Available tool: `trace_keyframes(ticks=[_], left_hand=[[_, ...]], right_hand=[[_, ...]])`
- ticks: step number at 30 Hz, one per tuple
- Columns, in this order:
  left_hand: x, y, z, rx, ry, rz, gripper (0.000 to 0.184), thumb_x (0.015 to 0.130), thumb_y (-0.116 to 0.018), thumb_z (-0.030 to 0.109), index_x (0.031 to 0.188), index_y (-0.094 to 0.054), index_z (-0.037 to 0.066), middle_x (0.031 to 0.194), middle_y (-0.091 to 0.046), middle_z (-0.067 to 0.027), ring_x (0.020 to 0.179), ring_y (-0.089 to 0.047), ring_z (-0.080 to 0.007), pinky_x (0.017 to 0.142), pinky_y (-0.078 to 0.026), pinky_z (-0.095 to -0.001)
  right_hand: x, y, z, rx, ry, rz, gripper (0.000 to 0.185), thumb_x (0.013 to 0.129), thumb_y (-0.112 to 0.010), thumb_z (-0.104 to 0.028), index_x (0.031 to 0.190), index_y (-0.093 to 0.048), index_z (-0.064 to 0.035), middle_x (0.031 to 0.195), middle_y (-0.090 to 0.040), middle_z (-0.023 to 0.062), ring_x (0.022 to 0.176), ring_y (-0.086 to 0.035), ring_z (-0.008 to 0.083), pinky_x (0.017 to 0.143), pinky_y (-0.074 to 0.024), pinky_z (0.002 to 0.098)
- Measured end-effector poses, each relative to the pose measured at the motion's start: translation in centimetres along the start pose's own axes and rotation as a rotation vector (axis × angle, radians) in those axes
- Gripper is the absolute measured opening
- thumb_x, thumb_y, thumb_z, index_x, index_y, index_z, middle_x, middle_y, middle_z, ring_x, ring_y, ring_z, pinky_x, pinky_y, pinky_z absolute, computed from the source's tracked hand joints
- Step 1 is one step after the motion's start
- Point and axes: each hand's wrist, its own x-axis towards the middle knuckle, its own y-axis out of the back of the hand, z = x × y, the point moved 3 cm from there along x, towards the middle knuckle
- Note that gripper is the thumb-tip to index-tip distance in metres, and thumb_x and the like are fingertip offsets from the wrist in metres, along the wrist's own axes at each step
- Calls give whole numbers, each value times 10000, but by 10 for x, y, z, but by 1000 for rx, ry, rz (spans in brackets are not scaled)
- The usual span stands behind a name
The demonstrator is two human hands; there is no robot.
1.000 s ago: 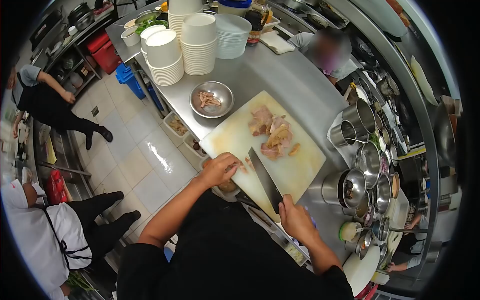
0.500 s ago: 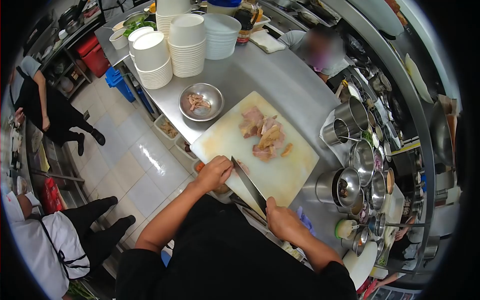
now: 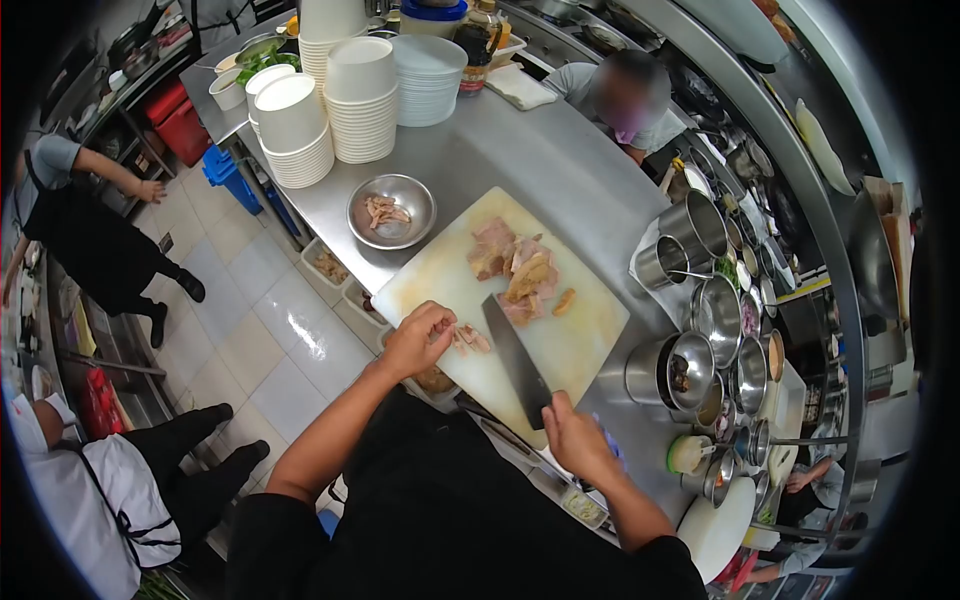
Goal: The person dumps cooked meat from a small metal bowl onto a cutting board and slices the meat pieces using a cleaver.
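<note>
My right hand [image 3: 578,440] grips the handle of a broad-bladed kitchen knife [image 3: 514,362]. The blade points away from me over the white cutting board [image 3: 585,345], apart from my left hand. At the board's left edge, my left hand [image 3: 420,338] has its fingers curled together; whatever they pinch is hidden. Small cut meat strips [image 3: 472,340] lie between the left fingertips and the blade. Beyond the knife sit larger pieces of pale pink and yellowish meat [image 3: 522,268], which look like chicken. A steel bowl [image 3: 424,222] past the board's far left corner contains similar strips.
Stacks of white tubs [image 3: 362,110] and pale lids [image 3: 430,85] stand at the counter's far end. Steel pots [image 3: 692,225] and bowls line the right side. Food containers [image 3: 325,262] sit below the left edge. A co-worker [image 3: 620,100] is across the counter; others are at left.
The knife has moved right, away from my left fingers, and its blade is turned flatter. More cut strips show beside the left hand. A person at far left has stretched out an arm.
</note>
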Motion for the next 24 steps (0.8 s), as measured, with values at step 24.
trace_keyframes(ticks=[24], left_hand=[[-15, -26, 23, 326, -41, 61, 474, 891, -722, 159, 1311, -571, -2, 1262, -540, -209, 1170, -513, -391, 1026, -429, -455]], right_hand=[[4, -11, 47, 175, -32, -38, 265, 1029, -528, -249, 1044, -453, 5, 814, -608, 331, 786, -588, 545, 677, -416, 590]])
